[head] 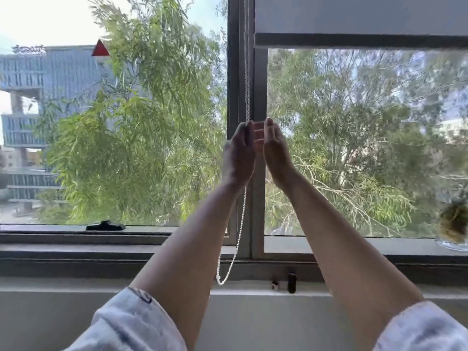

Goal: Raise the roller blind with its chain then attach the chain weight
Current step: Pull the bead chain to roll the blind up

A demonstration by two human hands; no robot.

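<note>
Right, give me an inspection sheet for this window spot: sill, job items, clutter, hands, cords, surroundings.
Surface: window sill, dark, below a pale ledge.
Job's things: roller blind raised most of the way, bottom bar near the top of the right pane; bead chain runs down the centre frame; its loop hangs free at the ledge, no weight on it.
Clutter: two small dark items on the ledge, possibly the weight; glass vessel at right.
Grippers: left hand curled on the chain; right hand raised beside it, grip unclear.
Cables: nothing seen besides the chain.
Surroundings: trees, building outside.
</note>
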